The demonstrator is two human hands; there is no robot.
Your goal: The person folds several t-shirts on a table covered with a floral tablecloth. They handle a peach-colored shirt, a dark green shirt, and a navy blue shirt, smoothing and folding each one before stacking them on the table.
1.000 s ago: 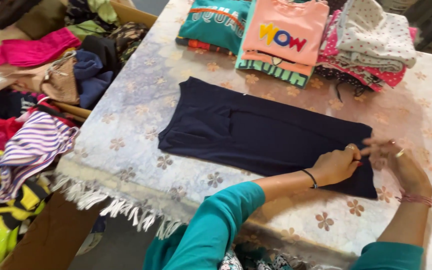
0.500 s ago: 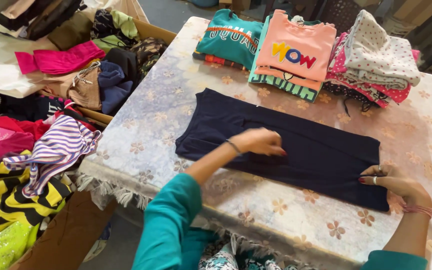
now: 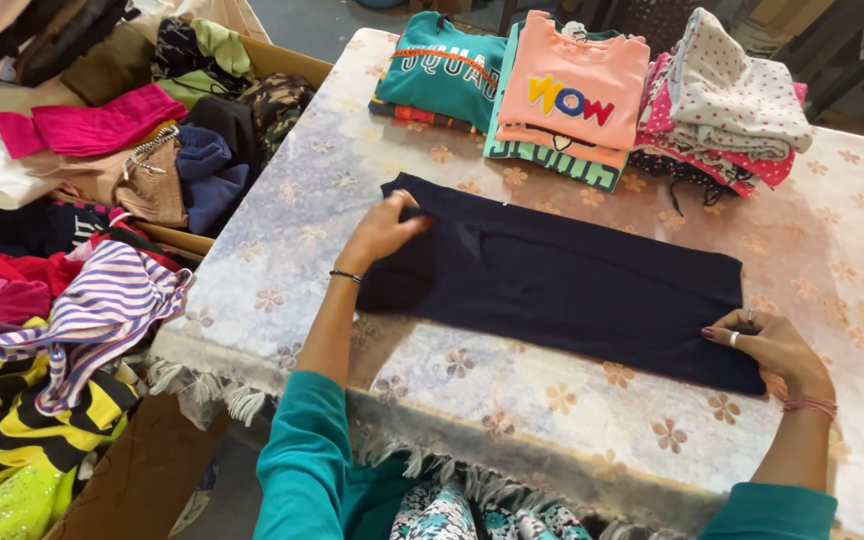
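Surface: a table point(image 3: 592, 420) is standing under a pale cloth printed with small tan flowers, its fringe point(image 3: 212, 390) hanging off the near edge.
Garment: a dark navy garment point(image 3: 572, 280) is lying flat and folded lengthwise across the middle of the table, running from left to right.
Left hand: the left hand point(image 3: 384, 230) is resting on the garment's left end, fingers curled onto the cloth and pinching its upper corner; a dark bangle is sitting on the wrist.
Right hand: the right hand point(image 3: 767, 345) is pressing down on the garment's lower right corner, fingers spread and loose, closed on nothing; a ring and a red thread are showing.
Far edge: three piles of folded clothes are sitting side by side behind the garment, a teal stack point(image 3: 439, 70), a peach top point(image 3: 572, 95) on a striped stack, and a spotted white-and-pink pile point(image 3: 732, 105).
Left of the table: a cardboard box point(image 3: 282, 65) of loose clothes is standing against the table's side, with a striped garment point(image 3: 102, 310) and a pink one point(image 3: 92, 125) lying in the heap.
Room: bare floor is showing beyond the table's far end; the rest is too dark to tell.
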